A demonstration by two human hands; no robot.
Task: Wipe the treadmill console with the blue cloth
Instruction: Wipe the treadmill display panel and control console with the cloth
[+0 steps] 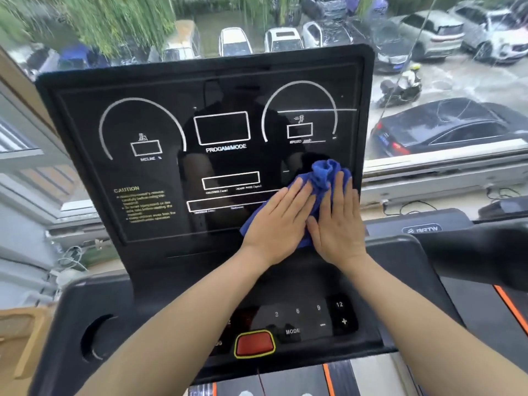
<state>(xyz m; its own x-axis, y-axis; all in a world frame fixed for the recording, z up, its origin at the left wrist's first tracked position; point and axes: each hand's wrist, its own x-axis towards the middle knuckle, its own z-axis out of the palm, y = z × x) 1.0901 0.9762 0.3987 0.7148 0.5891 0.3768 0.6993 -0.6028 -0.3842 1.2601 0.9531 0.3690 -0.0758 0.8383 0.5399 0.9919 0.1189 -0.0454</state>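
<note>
The black treadmill console [160, 172] stands upright in front of me, with white dial outlines, boxes and yellow caution text. A crumpled blue cloth [325, 172] lies against its lower right part. My left hand [278, 224] and my right hand [337, 221] rest flat side by side on the cloth, fingers together and pointing up, pressing it to the panel. Most of the cloth is hidden beneath the hands; a bunched fold sticks out above the fingertips.
Below the screen sits a button panel [314, 318] with numbers, MODE, and a red stop button [254, 342]. A cup holder [97, 338] is at the lower left. A window behind shows parked cars. Another treadmill [485, 252] stands to the right.
</note>
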